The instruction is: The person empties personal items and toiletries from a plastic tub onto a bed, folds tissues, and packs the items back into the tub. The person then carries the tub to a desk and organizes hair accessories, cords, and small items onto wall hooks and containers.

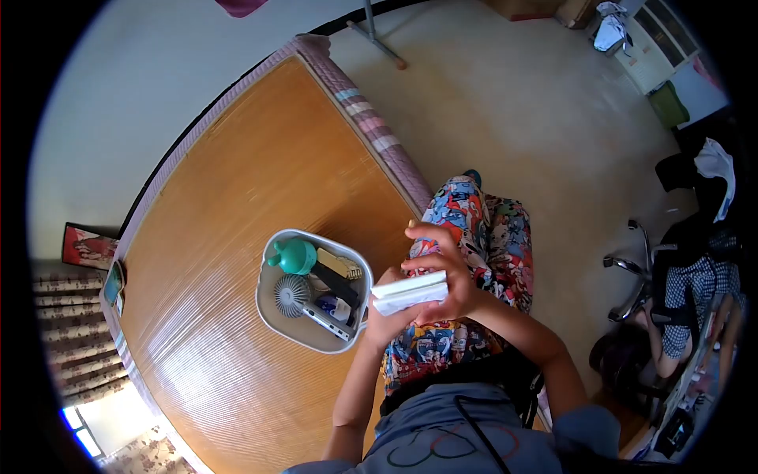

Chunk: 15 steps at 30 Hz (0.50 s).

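In front of my lap I hold a white rectangular block [410, 293] with a long seam between two layers; what it is, I cannot make out. My left hand [385, 320] grips it from below at its left end. At its right end, my right hand [458, 288] has the thumb side against it, some fingers stretched out beyond. Just left of my hands stands a light grey basket [266, 316]. Inside are a round green container [294, 257], a small grey fan [291, 295], a yellowish comb-like piece [339, 265], a dark long object [335, 282] and a blue-labelled item [333, 306].
The basket rests on a bed covered by a brown mat [237, 197] with a pink quilted edge [371, 118]. To the right are a wheeled chair base [632, 272] and another person's leg [671, 347]. A metal stand [377, 43] is at the top.
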{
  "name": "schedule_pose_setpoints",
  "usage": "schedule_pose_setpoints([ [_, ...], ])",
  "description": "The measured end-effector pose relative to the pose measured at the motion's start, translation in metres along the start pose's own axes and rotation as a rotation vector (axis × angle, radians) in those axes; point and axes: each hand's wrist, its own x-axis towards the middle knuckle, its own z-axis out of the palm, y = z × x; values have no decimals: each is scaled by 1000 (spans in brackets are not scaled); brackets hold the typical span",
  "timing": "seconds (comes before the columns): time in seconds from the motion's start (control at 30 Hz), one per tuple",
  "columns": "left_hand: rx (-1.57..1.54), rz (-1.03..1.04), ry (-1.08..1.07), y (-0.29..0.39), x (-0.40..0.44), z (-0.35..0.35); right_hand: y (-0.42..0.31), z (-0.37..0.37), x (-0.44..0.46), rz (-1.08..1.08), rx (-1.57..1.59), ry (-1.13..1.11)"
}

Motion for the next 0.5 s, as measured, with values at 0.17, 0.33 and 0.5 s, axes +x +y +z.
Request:
schedule_pose_setpoints([
  [0.17,0,103,86,-16,10,6,5,-3,-14,36,-56,-43],
  [0.33,-132,203,66,-58,10,12,21,-4,-30,100,72,19],
  [0.5,-63,-220,-117,-65,-4,-2,40,-6,-41,224,37,47],
])
